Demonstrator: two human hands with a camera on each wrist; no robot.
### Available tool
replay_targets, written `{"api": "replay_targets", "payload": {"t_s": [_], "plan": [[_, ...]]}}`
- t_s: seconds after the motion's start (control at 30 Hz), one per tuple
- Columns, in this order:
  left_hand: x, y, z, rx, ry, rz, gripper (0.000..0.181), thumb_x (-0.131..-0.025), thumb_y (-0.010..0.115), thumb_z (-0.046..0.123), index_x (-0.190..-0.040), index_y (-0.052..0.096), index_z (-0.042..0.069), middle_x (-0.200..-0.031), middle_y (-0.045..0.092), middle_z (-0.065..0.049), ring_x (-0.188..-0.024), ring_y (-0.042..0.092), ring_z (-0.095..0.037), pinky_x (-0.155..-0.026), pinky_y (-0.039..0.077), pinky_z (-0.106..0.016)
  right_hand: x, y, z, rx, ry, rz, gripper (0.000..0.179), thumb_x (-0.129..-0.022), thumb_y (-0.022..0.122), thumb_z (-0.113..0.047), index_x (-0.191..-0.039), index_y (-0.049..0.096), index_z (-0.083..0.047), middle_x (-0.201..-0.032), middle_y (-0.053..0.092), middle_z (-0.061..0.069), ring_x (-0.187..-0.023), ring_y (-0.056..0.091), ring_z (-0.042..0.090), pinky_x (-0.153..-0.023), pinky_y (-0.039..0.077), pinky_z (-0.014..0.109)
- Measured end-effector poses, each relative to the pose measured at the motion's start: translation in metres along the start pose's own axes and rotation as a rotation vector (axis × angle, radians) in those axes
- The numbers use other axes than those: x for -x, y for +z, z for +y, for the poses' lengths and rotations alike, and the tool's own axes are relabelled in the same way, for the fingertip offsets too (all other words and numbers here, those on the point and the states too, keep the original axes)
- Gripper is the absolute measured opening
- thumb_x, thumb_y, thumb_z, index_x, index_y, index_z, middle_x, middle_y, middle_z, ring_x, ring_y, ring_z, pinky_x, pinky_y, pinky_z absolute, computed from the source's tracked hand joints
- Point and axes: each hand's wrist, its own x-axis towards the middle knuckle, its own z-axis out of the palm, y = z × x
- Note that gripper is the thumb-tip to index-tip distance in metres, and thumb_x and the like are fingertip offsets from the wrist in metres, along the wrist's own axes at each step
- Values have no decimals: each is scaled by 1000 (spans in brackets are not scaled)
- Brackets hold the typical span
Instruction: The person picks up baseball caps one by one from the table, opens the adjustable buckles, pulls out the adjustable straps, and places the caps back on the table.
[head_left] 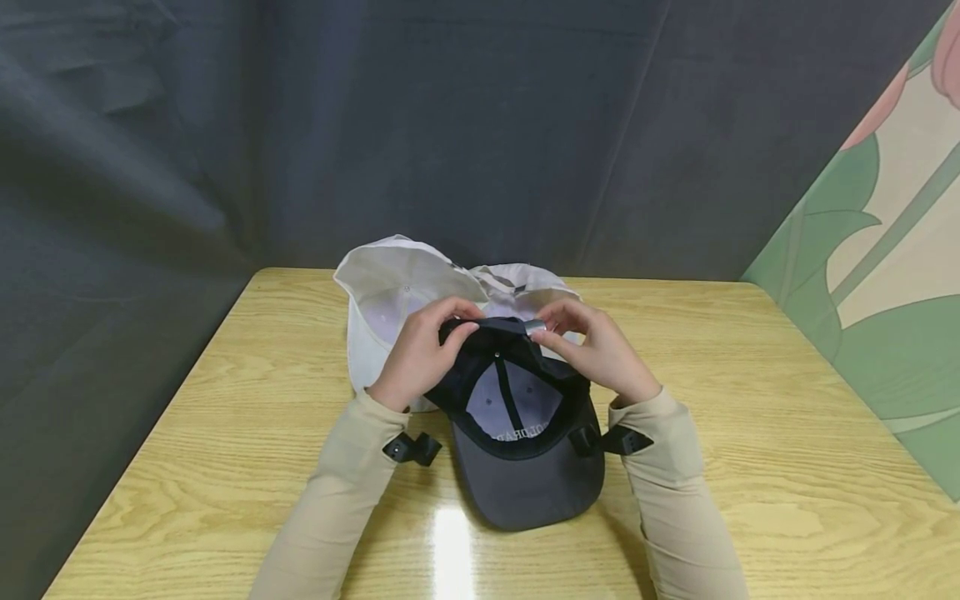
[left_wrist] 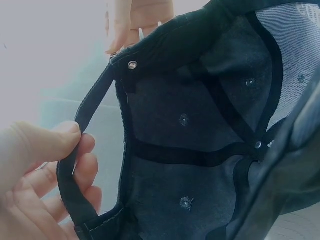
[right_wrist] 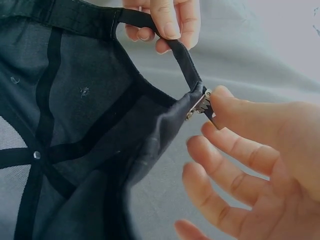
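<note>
One black baseball cap: strap joined, clasp apparently unlocked

Position: the black baseball cap [head_left: 517, 417] is at the middle of the wood-grain table [head_left: 765, 358], opening up, brim toward the person. Done: back strap [left_wrist: 92, 100] joined at the metal clasp [right_wrist: 202, 104]. Remaining, by judgement: locking the clasp, whose lever is partly hidden. Left hand [head_left: 423, 350] pinches the strap; right hand [head_left: 600, 350] pinches the clasp. The right-wrist view alone resolves clasp teeth; the head view alone places white caps [head_left: 378, 283] behind.

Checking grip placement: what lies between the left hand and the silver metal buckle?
A stretch of narrow black fabric strap, running from left hand to buckle; the right wrist view shows it.
</note>
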Motion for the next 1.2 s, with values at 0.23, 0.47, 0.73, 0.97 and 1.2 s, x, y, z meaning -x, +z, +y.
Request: {"api": "replay_targets", "payload": {"t_s": [0.23, 0.47, 0.73, 0.97, 1.2], "plan": [[0, -2, -4, 6, -23, 15, 13, -89, 61, 6, -100, 65, 4, -101, 68, -10, -98, 63, -22, -89, 49, -37, 0, -1, -1, 8, 4, -2, 23, -82, 70, -10, -102, 62, -2, -91, 64, 10, -80, 57, 11, -77, 47, 20], [-1, -8, -5, 21, -48, 97, 12, -89, 60, 5, -100, 65, 2, -100, 67, -12, -90, 62, -24, -81, 50, -37, 1, -4, 0, 19, 13, 1, 22, -84, 69, -11, -103, 62, -3, -90, 64, 10, -81, 57, 11, -79, 47, 21], [-3, -9, -6, 64, -75, 169, 15, -90, 59, 7, -102, 62, 0, -95, 67, -14, -75, 63, -24, -74, 50, -33, 1, -3, 4, 20, 18, -18, 21, -85, 67, -10, -103, 62, -1, -90, 64, 11, -82, 58, 13, -79, 47, 21], [-5, -9, -7, 102, -97, 204, 14, -91, 57, 6, -102, 60, -2, -90, 66, -16, -69, 63, -25, -72, 50, -32, 1, -1, 5, 27, 20, -105, 20, -86, 66, -13, -103, 62, -3, -97, 64, 9, -88, 59, 19, -83, 50, 28], [-5, -9, -7, 111, -105, 202, 15, -91, 57, 6, -102, 60, -2, -90, 65, -16, -69, 63, -27, -72, 50, -32, 3, 5, 5, 20, -31, -193, 40, -80, 72, -11, -114, 53, 0, -113, 57, 16, -99, 58, 29, -90, 48, 41]]}}
